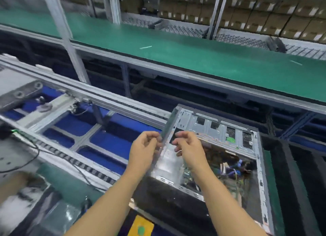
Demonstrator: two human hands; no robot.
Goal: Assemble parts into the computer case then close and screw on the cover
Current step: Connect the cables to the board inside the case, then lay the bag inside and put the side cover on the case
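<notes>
An open grey computer case (261, 165) lies on its side at the lower right, showing its motherboard and coloured wires (227, 168). My left hand (144, 149) and my right hand (188, 147) hover over the case's left end. Between them stands a narrow grey metal strip (167, 129), tilted upright. The fingers of both hands curl at its sides near its lower part. The frame is blurred, so I cannot tell whether either hand holds the strip. No cover or screws show.
The case sits on a dark pallet (291, 182) on a roller conveyor (88, 101) with blue panels below. A green belt (176, 46) runs behind, with stacked cardboard boxes (264, 11) beyond. Another grey case (15, 87) lies at the far left. A yellow tag (141, 227) shows at the bottom.
</notes>
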